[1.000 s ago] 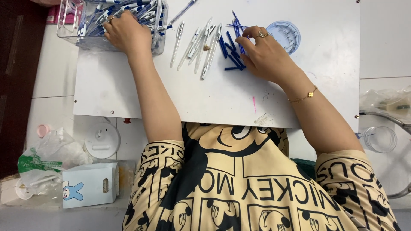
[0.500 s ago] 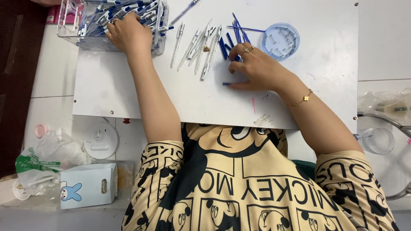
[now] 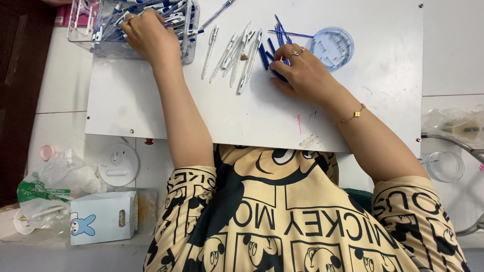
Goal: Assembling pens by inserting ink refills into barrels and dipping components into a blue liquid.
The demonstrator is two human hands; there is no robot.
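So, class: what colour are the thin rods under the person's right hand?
Dark blue rods, seen in the head view, beneath the right hand.

We see blue pen parts lying loosely fanned on the white tabletop, far right of centre. To their left, a clear bin sits crammed with pens.

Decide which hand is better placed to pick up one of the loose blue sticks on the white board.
Right hand: it rests on the blue sticks; the left hand is off in the clear bin.
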